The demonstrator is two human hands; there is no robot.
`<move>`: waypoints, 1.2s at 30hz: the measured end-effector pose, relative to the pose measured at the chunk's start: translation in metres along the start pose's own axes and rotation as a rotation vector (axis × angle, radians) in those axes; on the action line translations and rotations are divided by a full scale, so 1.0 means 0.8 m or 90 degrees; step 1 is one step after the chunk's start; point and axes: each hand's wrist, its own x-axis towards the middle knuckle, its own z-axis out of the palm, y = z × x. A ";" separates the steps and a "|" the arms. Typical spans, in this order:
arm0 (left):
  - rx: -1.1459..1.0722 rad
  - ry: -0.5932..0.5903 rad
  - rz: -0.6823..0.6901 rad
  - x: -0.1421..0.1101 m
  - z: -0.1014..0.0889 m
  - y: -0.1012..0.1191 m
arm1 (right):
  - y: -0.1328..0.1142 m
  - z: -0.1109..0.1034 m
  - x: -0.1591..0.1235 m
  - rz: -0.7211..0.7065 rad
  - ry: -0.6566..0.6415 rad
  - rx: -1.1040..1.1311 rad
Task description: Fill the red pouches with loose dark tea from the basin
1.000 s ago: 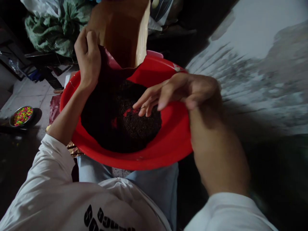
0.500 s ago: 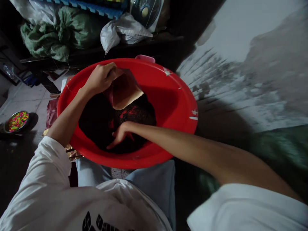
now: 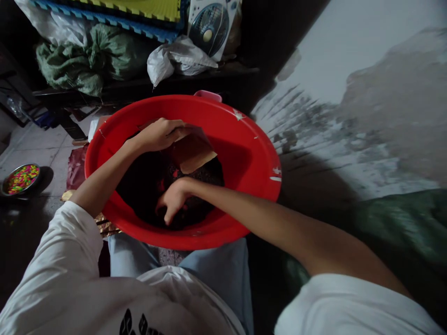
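A large red plastic tub (image 3: 240, 139) stands in front of me, a dark loose material (image 3: 139, 195) covering much of its bottom. My left hand (image 3: 162, 134) is closed on the upper edge of a paper bag (image 3: 197, 153), dark outside and tan at its mouth. The bag is tilted inside the tub, its mouth facing down and toward me. Below it, my right hand (image 3: 174, 197) reaches into the dark material, thumb apart from the fingers. The fingertips are partly lost in shadow, and I see nothing gripped in them.
A metal bowl of brightly coloured pieces (image 3: 21, 179) sits on the floor at left. Dark red wrapping (image 3: 77, 167) lies beside the tub. Behind are green sacks (image 3: 111, 58), a white bag (image 3: 181, 56) and a fan box (image 3: 211, 28). A peeling wall (image 3: 377, 93) rises at right.
My left hand and the bag have moved down and right, deeper into the tub. My right hand has turned, its thumb now pointing toward me. The view has shifted slightly.
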 end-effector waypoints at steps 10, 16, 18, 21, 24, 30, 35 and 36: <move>-0.022 -0.070 0.011 0.000 0.010 0.022 | 0.070 -0.031 -0.171 0.087 0.574 0.016; -0.014 0.077 -0.106 0.001 0.009 0.010 | 0.043 -0.016 -0.132 0.174 0.859 -0.074; -0.016 0.127 -0.151 0.003 0.005 0.007 | 0.028 -0.009 -0.133 0.124 0.943 -0.091; -0.024 0.218 -0.228 0.009 0.000 0.004 | 0.006 -0.002 -0.142 0.034 1.064 -0.108; -0.041 0.300 -0.262 0.015 -0.001 0.000 | -0.012 0.004 -0.136 -0.114 1.002 -0.163; -0.055 0.278 -0.271 0.017 0.006 0.002 | -0.025 0.023 -0.031 -0.082 0.626 -0.206; -0.070 0.222 -0.272 0.013 0.007 0.013 | -0.025 0.041 0.048 -0.048 0.375 -0.218; -0.065 0.214 -0.273 0.012 0.006 0.016 | -0.026 0.043 0.055 -0.075 0.345 -0.229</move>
